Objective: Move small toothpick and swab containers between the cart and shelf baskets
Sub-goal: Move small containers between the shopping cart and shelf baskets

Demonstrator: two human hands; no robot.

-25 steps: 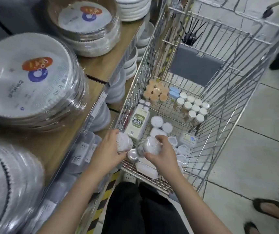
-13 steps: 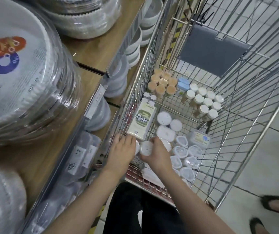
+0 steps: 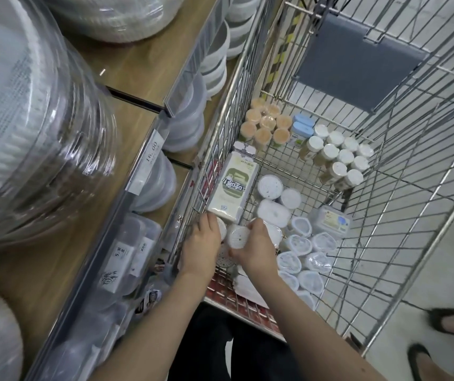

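Right hand [image 3: 250, 250] pinches a round white container [image 3: 237, 236]; left hand [image 3: 202, 244] curls round another at nine o'clock. Crowded neighbours could topple when lifting

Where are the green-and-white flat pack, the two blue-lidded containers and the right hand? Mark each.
green-and-white flat pack [image 3: 232, 187]: head view, on its printed green label.
blue-lidded containers [image 3: 303, 127]: head view, on a blue lid.
right hand [image 3: 253, 250]: head view, on the back of the hand.

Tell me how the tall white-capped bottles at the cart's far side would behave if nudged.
The bottles look tall and narrow, so probably tippy. They stand on open wire mesh, likely unsteady footing. Packed together, one falling would probably knock its neighbours.
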